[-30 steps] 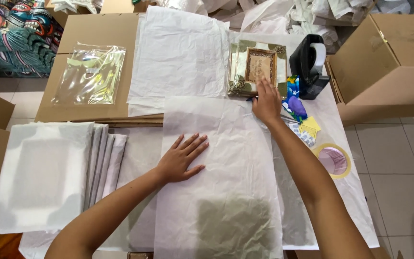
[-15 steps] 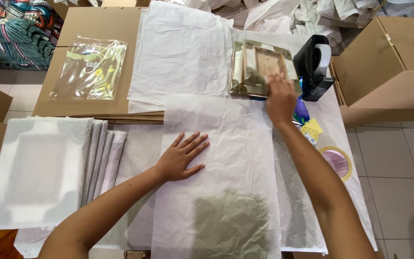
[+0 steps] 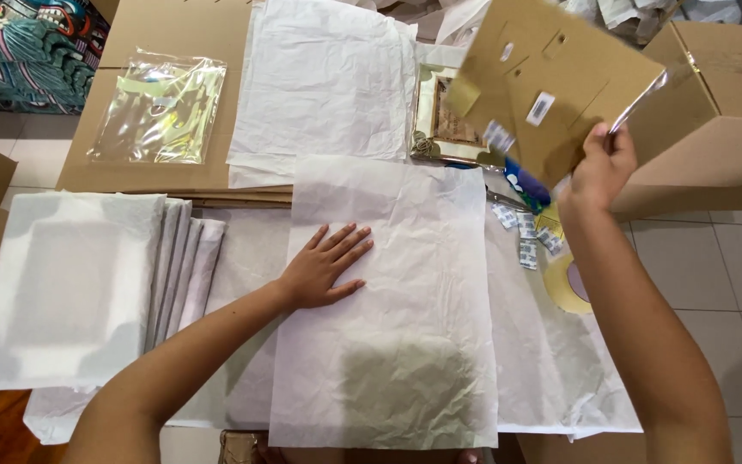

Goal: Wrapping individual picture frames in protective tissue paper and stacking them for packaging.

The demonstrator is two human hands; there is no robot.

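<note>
Two hands: left hand (image 3: 324, 268) fingers spread flat on tissue sheet (image 3: 397, 292); right hand (image 3: 599, 167) raised, fingers gripping brown-backed frame (image 3: 551, 82).

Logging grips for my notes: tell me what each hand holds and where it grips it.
The right hand holds a brown-backed picture frame by its lower right corner, lifted and tilted. The left hand holds nothing; it lies flat on the white tissue sheet.

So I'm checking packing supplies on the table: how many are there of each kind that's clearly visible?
Picture frames: 2, the one with a brown backing in the right hand at, and one lying flat
Loose tissue sheet under the left hand: 1
Clear plastic bags: 1
Tape rolls: 1
Total: 5
</note>
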